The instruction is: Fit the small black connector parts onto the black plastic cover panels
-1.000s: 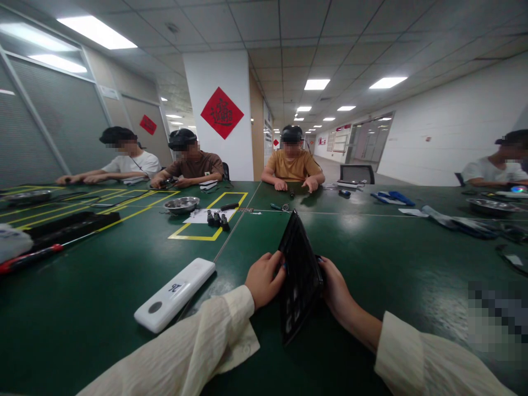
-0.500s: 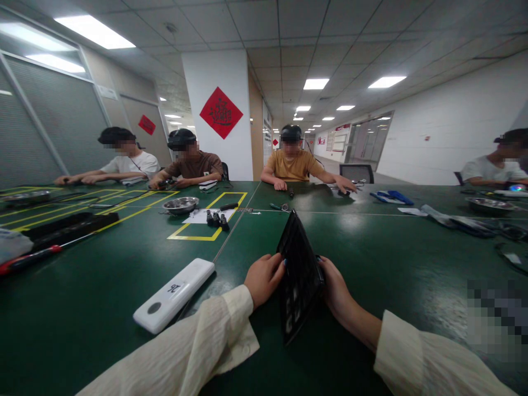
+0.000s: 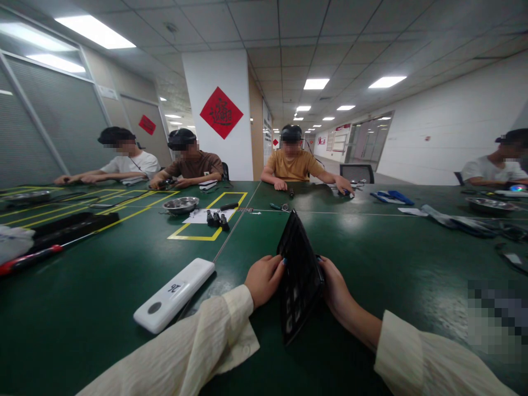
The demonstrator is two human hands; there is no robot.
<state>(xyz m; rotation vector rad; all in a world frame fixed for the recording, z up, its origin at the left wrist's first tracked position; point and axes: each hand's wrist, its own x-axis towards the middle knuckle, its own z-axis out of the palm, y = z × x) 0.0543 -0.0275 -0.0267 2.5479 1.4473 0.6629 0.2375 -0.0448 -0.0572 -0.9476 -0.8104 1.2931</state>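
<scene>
A flat black panel (image 3: 297, 275) stands on edge on the green table (image 3: 103, 291), tilted, its near corner resting on the tabletop. My left hand (image 3: 263, 280) grips its left side with the fingers curled onto the edge. My right hand (image 3: 335, 289) holds its right side from behind, partly hidden by the panel. Both cream sleeves reach in from the bottom of the view.
A white power bank (image 3: 174, 294) lies left of my left hand. Small black parts (image 3: 217, 219) and a metal bowl (image 3: 180, 205) sit by a yellow-taped rectangle. A red-handled screwdriver (image 3: 28, 258) lies far left. Several people sit around the table's far side.
My hands and the panel have hardly moved. The person in the yellow shirt opposite has stretched one arm out to the right across the table.
</scene>
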